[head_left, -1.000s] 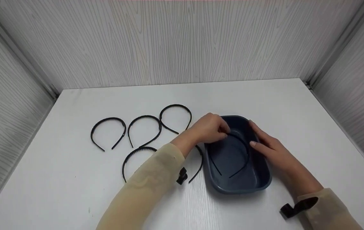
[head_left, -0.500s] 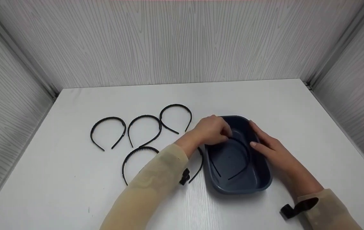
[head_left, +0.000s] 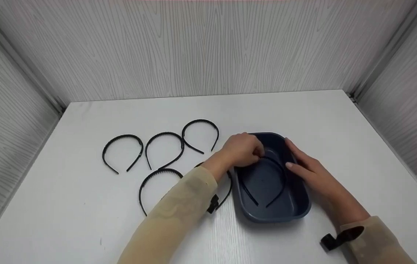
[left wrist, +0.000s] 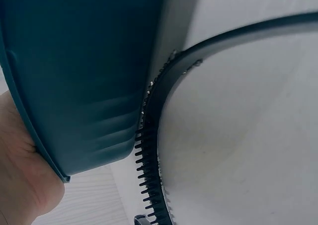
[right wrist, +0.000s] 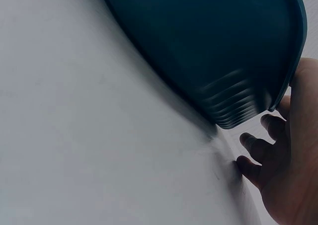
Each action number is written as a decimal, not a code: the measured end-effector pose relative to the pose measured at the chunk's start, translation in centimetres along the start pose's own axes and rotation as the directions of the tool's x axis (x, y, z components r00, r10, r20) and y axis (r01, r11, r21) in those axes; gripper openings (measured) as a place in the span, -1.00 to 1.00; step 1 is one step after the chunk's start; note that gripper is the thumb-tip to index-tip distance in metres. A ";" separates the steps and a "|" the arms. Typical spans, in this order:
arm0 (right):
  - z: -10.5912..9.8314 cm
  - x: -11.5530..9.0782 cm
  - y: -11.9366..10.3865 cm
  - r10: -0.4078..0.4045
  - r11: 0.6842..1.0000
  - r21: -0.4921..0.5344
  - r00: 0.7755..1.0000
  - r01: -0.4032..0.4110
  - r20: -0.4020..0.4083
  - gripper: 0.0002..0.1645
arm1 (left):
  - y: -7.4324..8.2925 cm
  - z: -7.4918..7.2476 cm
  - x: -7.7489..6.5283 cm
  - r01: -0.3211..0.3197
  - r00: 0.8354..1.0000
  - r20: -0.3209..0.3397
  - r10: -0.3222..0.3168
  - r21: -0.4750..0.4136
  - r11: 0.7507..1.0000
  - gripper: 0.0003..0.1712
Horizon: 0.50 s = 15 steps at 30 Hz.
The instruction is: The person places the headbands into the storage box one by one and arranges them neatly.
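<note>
A dark blue plastic basin (head_left: 274, 220) sits on the table in the head view. My left hand (head_left: 242, 149) reaches over its left rim, fingers curled, and pinches a thin black headband (head_left: 284, 176) by its curved top. That headband is inside the basin, its two ends toward me; the fingertips are partly hidden. My right hand (head_left: 314, 174) holds the basin's right rim, thumb over the inner side and fingers along the outer wall. In the right wrist view the fingers (right wrist: 257, 148) spread beside the basin's ribbed outer wall (right wrist: 231, 98).
Several black toothed headbands, among them a far-left headband (head_left: 123, 135) and a back headband (head_left: 201, 120), lie left of the basin on the white table (head_left: 65, 205). One headband (left wrist: 158, 111) lies close along the basin's side, partly under my left arm. Wood-patterned panels (head_left: 208, 47) enclose the table.
My left hand has moved slightly down into the basin with the headband, whose ends have shifted a little toward me. The right hand keeps its place on the rim.
</note>
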State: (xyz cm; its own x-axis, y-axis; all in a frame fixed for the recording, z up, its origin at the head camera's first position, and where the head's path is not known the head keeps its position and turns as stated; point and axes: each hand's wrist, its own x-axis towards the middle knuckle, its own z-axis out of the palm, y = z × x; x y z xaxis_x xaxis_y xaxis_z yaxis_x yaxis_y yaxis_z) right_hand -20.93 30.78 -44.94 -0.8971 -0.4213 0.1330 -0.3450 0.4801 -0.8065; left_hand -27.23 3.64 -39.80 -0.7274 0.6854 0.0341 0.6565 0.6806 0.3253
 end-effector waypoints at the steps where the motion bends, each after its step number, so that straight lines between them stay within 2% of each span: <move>1: 0.0 0.0 0.0 0.000 1.000 0.001 1.000 0.000 0.000 -0.19 | 0.0 0.0 0.0 0.003 1.000 -0.001 -0.003 0.003 1.000 -0.74; 15: 0.1 0.1 0.0 0.019 1.000 -0.005 1.000 -0.019 0.000 -0.19 | 0.3 0.4 0.2 0.039 0.999 -0.007 -0.039 0.064 0.997 -0.74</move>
State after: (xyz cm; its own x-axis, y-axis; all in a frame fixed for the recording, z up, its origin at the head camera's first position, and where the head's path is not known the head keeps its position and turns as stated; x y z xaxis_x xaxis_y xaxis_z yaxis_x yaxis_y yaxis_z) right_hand -20.96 30.71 -44.96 -0.9037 -0.4117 0.1179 -0.3293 0.4921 -0.8059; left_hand -27.07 4.05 -40.08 -0.7536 0.6568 0.0277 0.6390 0.7220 0.2654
